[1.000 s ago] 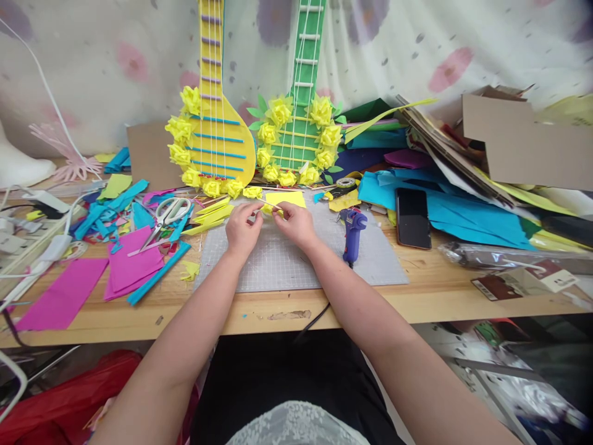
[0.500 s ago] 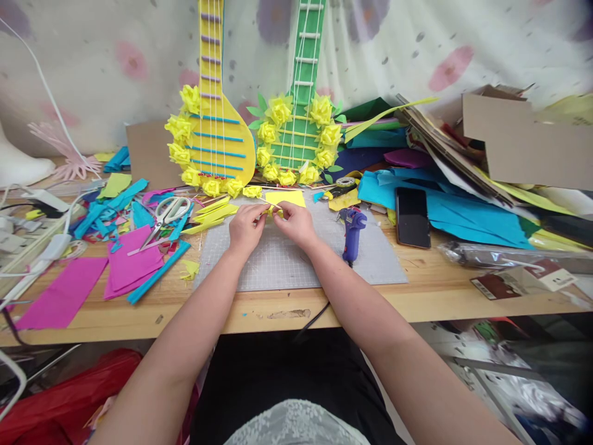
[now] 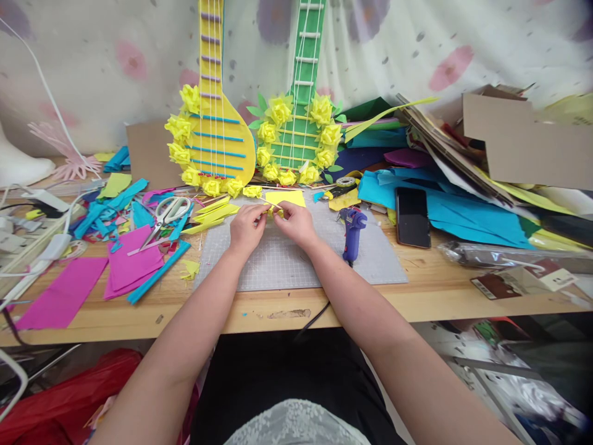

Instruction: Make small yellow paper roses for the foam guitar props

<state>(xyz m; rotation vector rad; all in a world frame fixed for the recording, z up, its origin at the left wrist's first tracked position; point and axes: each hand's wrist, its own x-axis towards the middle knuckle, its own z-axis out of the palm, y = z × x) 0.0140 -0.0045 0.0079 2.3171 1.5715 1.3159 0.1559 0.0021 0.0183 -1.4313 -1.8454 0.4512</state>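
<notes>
My left hand (image 3: 248, 227) and my right hand (image 3: 295, 222) meet over the back of the grey cutting mat (image 3: 278, 269). Both pinch a small piece of yellow paper (image 3: 273, 210), mostly hidden by the fingers. A thin pale stick seems to lie at the fingertips. Just beyond is a flat yellow sheet (image 3: 288, 198). Folded yellow strips (image 3: 213, 214) lie left of my left hand, and a loose yellow paper rose (image 3: 252, 191) sits behind it. To the right, a purple glue gun (image 3: 352, 235) stands on the mat.
Behind stand a yellow paper guitar (image 3: 231, 136) and a green one (image 3: 301, 133), both trimmed with yellow roses. Scissors (image 3: 169, 213), magenta sheets (image 3: 134, 262) and blue scraps lie left. On the right are a phone (image 3: 412, 217), blue paper (image 3: 477, 213) and stacked cardboard (image 3: 523, 142).
Hardly anything differs. The fingers shift very slightly around the yellow paper; everything else stays where it was.
</notes>
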